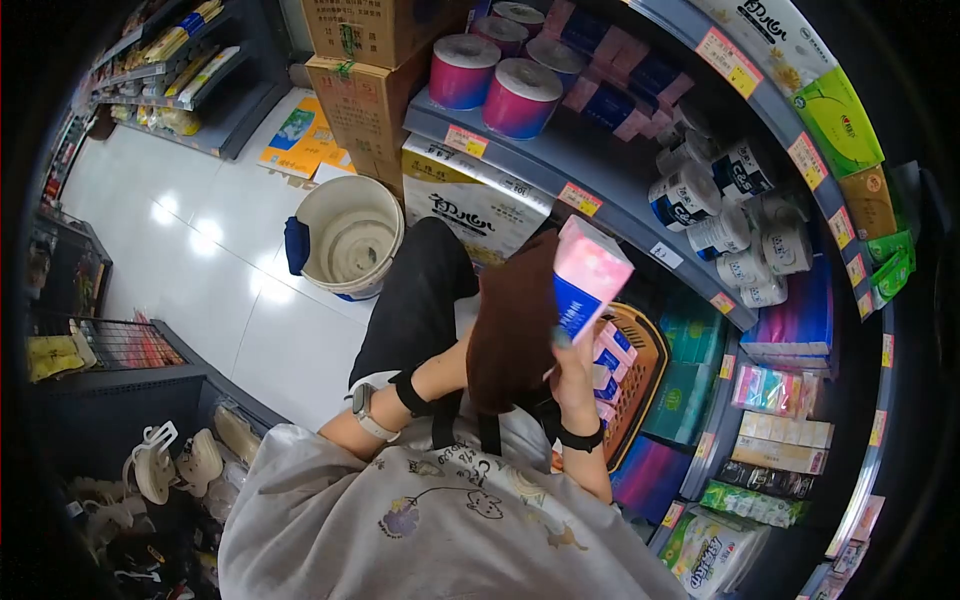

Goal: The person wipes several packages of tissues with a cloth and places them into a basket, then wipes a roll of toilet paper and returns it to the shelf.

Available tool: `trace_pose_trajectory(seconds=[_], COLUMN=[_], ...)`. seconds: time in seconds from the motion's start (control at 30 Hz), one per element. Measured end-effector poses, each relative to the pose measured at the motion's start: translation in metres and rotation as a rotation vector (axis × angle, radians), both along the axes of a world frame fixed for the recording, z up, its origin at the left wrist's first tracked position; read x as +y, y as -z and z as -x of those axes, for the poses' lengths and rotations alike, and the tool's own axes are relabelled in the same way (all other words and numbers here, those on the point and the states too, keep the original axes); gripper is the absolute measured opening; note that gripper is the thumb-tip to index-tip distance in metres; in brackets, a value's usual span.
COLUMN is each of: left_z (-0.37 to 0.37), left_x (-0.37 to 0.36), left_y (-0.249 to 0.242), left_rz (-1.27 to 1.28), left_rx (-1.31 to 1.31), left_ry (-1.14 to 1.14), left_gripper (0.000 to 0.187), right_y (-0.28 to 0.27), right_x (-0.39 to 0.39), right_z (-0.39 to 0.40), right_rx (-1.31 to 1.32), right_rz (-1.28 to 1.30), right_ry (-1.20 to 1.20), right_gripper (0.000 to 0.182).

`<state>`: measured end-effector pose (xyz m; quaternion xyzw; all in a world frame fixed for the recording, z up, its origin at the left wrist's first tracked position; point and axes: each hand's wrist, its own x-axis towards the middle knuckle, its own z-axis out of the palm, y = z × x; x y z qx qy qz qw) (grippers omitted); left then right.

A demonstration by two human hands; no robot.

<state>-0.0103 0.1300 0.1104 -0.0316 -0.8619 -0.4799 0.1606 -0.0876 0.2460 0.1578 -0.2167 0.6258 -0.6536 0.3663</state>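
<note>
My right hand (572, 378) is closed round the lower end of a pink and blue tissue pack (594, 268), held tilted in front of me. A dark brown cloth (512, 325) covers my left hand and lies against the pack's left side. The fingers under the cloth are hidden; only my left wrist (448, 368) and forearm show, with a watch (364, 402). Just beyond my right hand stands a tan plastic basket (657, 372) with several similar pink packs (612, 352) in it.
A white bucket (388, 236) with a blue cloth (296, 246) over its rim stands on the floor at left. Shelves (520, 160) of tissue rolls (522, 98) curve along the right. Cardboard boxes (362, 112) are stacked behind. Shoes (155, 470) fill a rack at lower left.
</note>
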Motion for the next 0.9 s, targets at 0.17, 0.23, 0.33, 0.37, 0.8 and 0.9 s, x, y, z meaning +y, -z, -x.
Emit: trace_pose_trajectory(seconds=[0.17, 0.23, 0.33, 0.37, 0.8, 0.9], left_z=[-0.002, -0.001, -0.007, -0.012, -0.030, -0.023], left_x=[0.010, 0.006, -0.008, -0.014, -0.042, -0.046], left_y=[0.007, 0.020, 0.023, 0.021, -0.036, -0.042], left_rz=[-1.127, -0.972, -0.835, -0.858, -0.464, -0.341], left_rx=[-0.074, -0.101, -0.150, -0.182, -0.023, 0.040], left_ry=[0.010, 0.038, 0.072, 0.089, -0.023, -0.042], left_gripper=[0.041, 0.040, 0.039, 0.039, 0.061, 0.069], right_y=[0.003, 0.000, 0.010, 0.013, 0.037, 0.035], right_x=[-0.010, -0.012, -0.004, -0.001, 0.000, 0.000], right_z=[0.004, 0.007, 0.012, 0.009, -0.023, -0.032], right_rx=[-0.279, -0.346, -0.326, -0.274, -0.455, -0.481], right_rz=[0.356, 0.452, 0.560, 0.486, 0.235, 0.265], right_ry=[0.342, 0.462, 0.247, 0.164, -0.091, -0.037], right_gripper=[0.048, 0.043, 0.049, 0.054, 0.049, 0.047])
